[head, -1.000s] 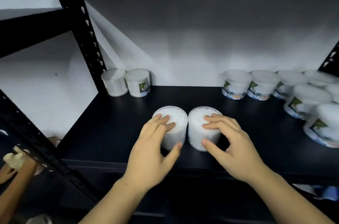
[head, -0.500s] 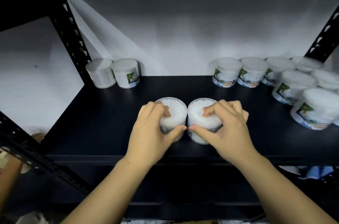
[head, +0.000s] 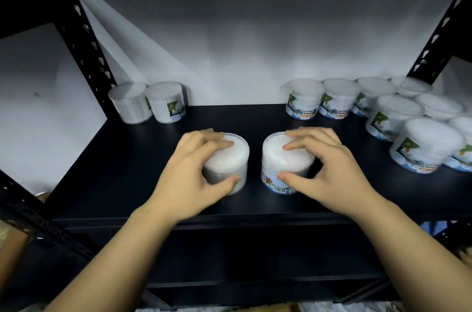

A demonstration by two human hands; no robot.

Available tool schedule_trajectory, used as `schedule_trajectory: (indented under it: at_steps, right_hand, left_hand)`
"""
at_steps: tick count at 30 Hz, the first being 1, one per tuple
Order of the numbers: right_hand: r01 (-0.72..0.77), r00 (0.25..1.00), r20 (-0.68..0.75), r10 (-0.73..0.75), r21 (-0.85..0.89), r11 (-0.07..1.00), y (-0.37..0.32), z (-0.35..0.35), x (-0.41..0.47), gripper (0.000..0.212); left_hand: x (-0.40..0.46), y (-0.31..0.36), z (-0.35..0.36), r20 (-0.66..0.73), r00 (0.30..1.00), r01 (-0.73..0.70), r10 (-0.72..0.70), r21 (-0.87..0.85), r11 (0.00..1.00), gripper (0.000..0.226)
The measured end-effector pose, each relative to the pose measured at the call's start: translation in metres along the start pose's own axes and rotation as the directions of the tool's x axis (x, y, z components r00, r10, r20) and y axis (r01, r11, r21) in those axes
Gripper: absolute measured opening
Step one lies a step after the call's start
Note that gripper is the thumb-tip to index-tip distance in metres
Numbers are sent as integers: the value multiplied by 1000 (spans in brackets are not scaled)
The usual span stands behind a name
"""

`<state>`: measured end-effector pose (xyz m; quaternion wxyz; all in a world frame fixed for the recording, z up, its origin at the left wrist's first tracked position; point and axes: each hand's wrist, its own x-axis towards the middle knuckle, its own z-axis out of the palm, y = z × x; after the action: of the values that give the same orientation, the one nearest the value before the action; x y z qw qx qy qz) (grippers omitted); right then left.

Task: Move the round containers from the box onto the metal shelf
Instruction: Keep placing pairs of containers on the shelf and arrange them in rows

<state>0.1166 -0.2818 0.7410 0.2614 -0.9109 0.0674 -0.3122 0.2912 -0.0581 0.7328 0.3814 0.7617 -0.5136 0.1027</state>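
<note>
Round containers stand on the black metal shelf (head: 255,117), and two of them sit near its front edge with a small gap between them. Her left hand (head: 194,174) has its grip curled round the left container (head: 229,158), fingers over the lid, thumb on the side. The right hand (head: 329,171) grasps the right container (head: 281,166) the same way. Two more containers (head: 148,102) stand at the back left by the upright, and a cluster of containers (head: 383,110) crowds the back right.
</note>
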Motion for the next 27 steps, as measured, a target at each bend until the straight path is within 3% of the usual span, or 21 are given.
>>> schedule_trajectory:
  at_steps: [3, 5, 9, 12, 15, 17, 19, 22, 25, 27]
  right_hand:
    - [-49, 998, -46, 43, -140, 989, -8, 10, 5, 57]
    - [-66, 998, -38, 59, -214, 975, -9, 19, 5, 52]
    - [-53, 998, -34, 48, -153, 987, -3, 17, -1, 33]
    - [-27, 1000, -12, 27, -20, 999, 4, 7, -7, 30]
    - [-34, 999, 6, 34, 48, 998, 5, 3, -11, 30]
    - [-42, 999, 1, 42, 61, 997, 5, 4, -12, 30]
    - [-51, 999, -15, 52, 64, 997, 5, 6, -13, 29]
    - [-63, 997, -33, 66, 69, 996, 4, 8, -15, 29]
    - [-64, 997, -37, 66, 74, 995, 3, 8, -17, 29]
    - [-65, 997, -34, 67, 79, 995, 4, 7, -17, 28]
  left_hand:
    - [7, 12, 10, -42, 998, 52, -45, 204, 978, 63]
    - [8, 15, 16, -43, 996, 87, -78, 265, 960, 56]
    - [2, 5, 12, 18, 999, 40, -42, 130, 991, 39]
    - [0, -2, 0, 114, 993, 14, -9, -45, 999, 40]
    - [5, -1, -6, 155, 988, 1, 12, -80, 997, 43]
    - [7, 6, -3, 90, 996, -2, 4, -27, 1000, 44]
    - [9, 16, 5, 33, 999, 24, -28, 131, 991, 56]
    - [13, 26, 16, 54, 997, 40, -58, 286, 957, 56]
    - [16, 20, 10, 124, 992, -13, -6, 152, 988, 39]
    - [18, 14, 4, 189, 982, -23, 21, 10, 1000, 40]
